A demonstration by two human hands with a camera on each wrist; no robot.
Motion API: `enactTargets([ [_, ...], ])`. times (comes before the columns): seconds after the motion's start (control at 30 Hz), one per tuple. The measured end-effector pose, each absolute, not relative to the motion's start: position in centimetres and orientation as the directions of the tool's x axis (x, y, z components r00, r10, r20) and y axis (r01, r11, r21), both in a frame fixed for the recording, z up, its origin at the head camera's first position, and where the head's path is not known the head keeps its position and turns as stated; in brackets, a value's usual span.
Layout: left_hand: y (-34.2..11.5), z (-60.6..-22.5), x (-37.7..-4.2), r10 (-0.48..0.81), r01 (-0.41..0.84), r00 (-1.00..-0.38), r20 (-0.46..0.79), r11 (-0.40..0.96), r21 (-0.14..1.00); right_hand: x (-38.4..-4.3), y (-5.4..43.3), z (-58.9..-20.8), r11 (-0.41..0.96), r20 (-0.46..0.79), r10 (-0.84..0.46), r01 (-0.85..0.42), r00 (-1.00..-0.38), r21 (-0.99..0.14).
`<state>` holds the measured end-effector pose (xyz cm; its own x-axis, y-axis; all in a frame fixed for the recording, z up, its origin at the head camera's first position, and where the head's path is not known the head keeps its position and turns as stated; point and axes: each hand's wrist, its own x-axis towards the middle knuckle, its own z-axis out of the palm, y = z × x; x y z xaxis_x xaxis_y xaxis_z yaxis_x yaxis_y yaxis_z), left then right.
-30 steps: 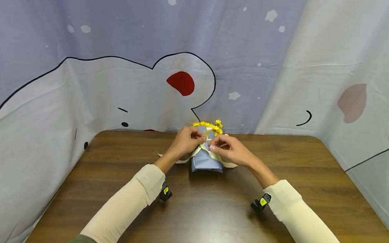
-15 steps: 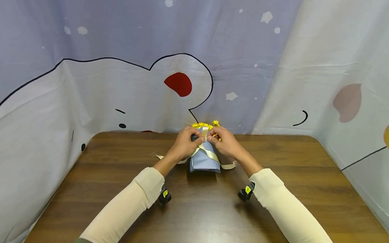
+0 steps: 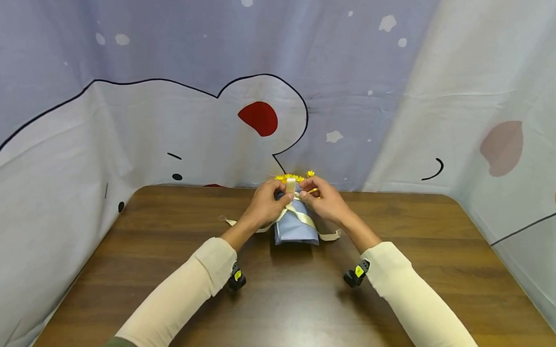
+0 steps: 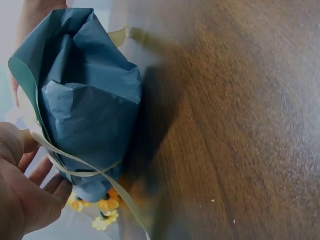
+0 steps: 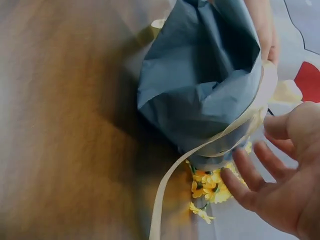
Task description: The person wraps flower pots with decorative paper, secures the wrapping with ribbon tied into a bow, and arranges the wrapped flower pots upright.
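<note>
A small bouquet wrapped in blue paper (image 3: 295, 230) lies at the back of the table, its yellow flowers (image 3: 288, 178) pointing to the curtain. Cream ribbon (image 3: 304, 218) crosses the wrap and is tied round it, with a loop standing up and loose tails to both sides. My left hand (image 3: 265, 205) pinches the ribbon at the knot between thumb and fingers. On the other side, my right hand (image 3: 328, 202) hovers close by the loop, thumb and fingers apart. In the right wrist view the right fingers (image 5: 272, 162) are spread beside the ribbon.
A brown wooden table (image 3: 286, 311) lies under both arms. A printed fabric curtain (image 3: 199, 130) hangs right behind the flowers and along both sides. One ribbon tail (image 3: 329, 236) trails onto the table at the right.
My right hand came in to the ribbon from the right, thumb and fingers together, then parted and drew slightly back. The left hand stays at the knot. The ribbon loop now stands upright.
</note>
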<state>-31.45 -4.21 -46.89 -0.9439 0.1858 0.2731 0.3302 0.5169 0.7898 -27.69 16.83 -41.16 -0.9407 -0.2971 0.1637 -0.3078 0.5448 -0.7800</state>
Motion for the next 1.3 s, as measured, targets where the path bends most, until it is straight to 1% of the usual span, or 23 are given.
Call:
enactTargets([
  [0.03,-4.2,-46.1,-30.7,0.2,0.337,-0.941,0.272,0.501,0.797,-27.4,16.9,-41.1,0.549,0.176,-0.287,-0.312,-0.942,-0.775],
  [0.07,-4.2,-46.4,-30.9,0.211,0.367,-0.93,0.302,0.475,0.8,-27.0,17.0,-41.1,0.557,0.188,-0.287,-0.323,-0.939,-0.765],
  [0.13,-4.1,-45.7,-30.3,0.221,0.36,-0.932,0.288,0.459,0.812,-26.1,17.1,-40.9,0.59,0.201,-0.316,-0.359,-0.927,-0.723],
  [0.2,-4.1,-45.7,-30.4,0.225,0.368,-0.929,0.295,0.46,0.808,-25.1,17.2,-40.7,0.607,0.206,-0.389,-0.419,-0.898,-0.675],
  [0.27,-4.2,-47.0,-31.5,0.224,0.403,-0.915,0.335,0.462,0.79,-24.4,17.3,-40.5,0.602,0.219,-0.464,-0.486,-0.859,-0.633],
  [0.3,-4.2,-46.5,-31.3,0.223,0.383,-0.923,0.312,0.469,0.796,-24.1,17.4,-40.5,0.592,0.23,-0.493,-0.517,-0.839,-0.618],
  [0.4,-4.0,-45.8,-30.7,0.208,0.377,-0.926,0.314,0.482,0.791,-23.5,17.9,-40.5,0.539,0.24,-0.536,-0.547,-0.809,-0.64],
  [0.53,-3.4,-43.1,-28.3,0.183,0.319,-0.948,0.261,0.508,0.8,-23.3,18.6,-40.5,0.465,0.178,-0.572,-0.496,-0.801,-0.733],
  [0.63,-3.3,-42.3,-27.6,0.175,0.299,-0.954,0.243,0.528,0.795,-23.4,18.6,-40.4,0.447,0.158,-0.59,-0.483,-0.792,-0.753],
  [0.7,-3.4,-42.3,-27.8,0.179,0.296,-0.955,0.237,0.525,0.798,-23.6,18.5,-40.4,0.464,0.17,-0.555,-0.472,-0.814,-0.749],
  [0.77,-3.6,-42.1,-27.7,0.19,0.311,-0.95,0.247,0.538,0.784,-24.0,18.2,-40.3,0.499,0.197,-0.477,-0.448,-0.857,-0.742],
  [0.9,-3.9,-47.0,-32.0,0.193,0.348,-0.937,0.29,0.563,0.75,-25.4,17.3,-40.1,0.56,0.212,-0.326,-0.369,-0.921,-0.742],
  [1.0,-4.2,-51.6,-36.0,0.187,0.371,-0.927,0.324,0.566,0.736,-26.8,16.7,-40.2,0.58,0.179,-0.283,-0.317,-0.942,-0.75],
  [1.13,-4.0,-53.4,-37.3,0.197,0.389,-0.92,0.339,0.567,0.726,-28.1,16.3,-40.3,0.614,0.153,-0.297,-0.311,-0.942,-0.726],
  [1.2,-3.9,-53.5,-37.3,0.201,0.383,-0.923,0.329,0.572,0.725,-28.4,16.3,-40.3,0.631,0.158,-0.331,-0.342,-0.93,-0.696],
  [1.3,-3.8,-53.1,-36.8,0.189,0.357,-0.933,0.306,0.583,0.73,-28.6,16.1,-40.3,0.628,0.163,-0.37,-0.376,-0.915,-0.681],
])
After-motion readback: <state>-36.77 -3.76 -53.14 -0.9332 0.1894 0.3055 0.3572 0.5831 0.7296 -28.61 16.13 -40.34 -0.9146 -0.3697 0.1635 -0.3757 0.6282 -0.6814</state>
